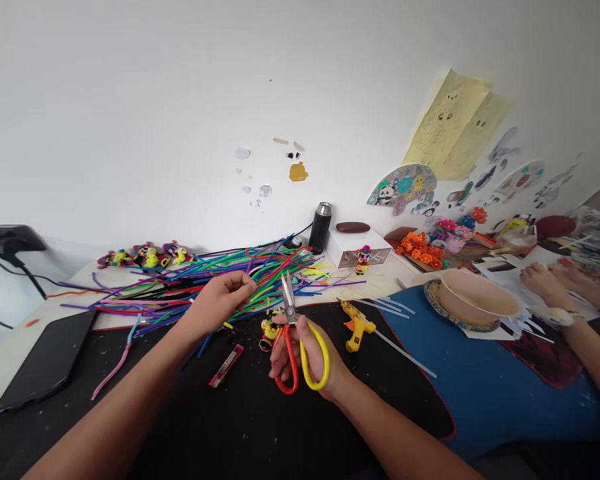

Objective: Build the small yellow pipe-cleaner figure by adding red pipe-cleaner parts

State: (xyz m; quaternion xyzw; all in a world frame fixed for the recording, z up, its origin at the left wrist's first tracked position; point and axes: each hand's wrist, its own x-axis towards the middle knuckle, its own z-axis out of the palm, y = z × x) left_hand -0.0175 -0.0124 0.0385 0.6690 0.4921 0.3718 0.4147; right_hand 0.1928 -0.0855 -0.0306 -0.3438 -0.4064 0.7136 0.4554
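My right hand (325,357) holds scissors (291,313) with one red and one yellow handle, their blades pointing up and slightly parted. To the left, my left hand (233,293) is closed over the pile of colourful pipe cleaners (180,293); whatever its fingertips pinch is too small to make out. Just left of the scissors, a small yellow and red figure (269,331) is on the black mat, partly hidden by my right hand. A thin red packet (226,366) lies below my left hand.
A yellow glue gun (357,325) lies right of the scissors. Behind stand a black bottle (321,228) and a white box (337,247). A black tablet (47,360) is at the left. On the right are a pink bowl (480,293) and another person's hands (545,283).
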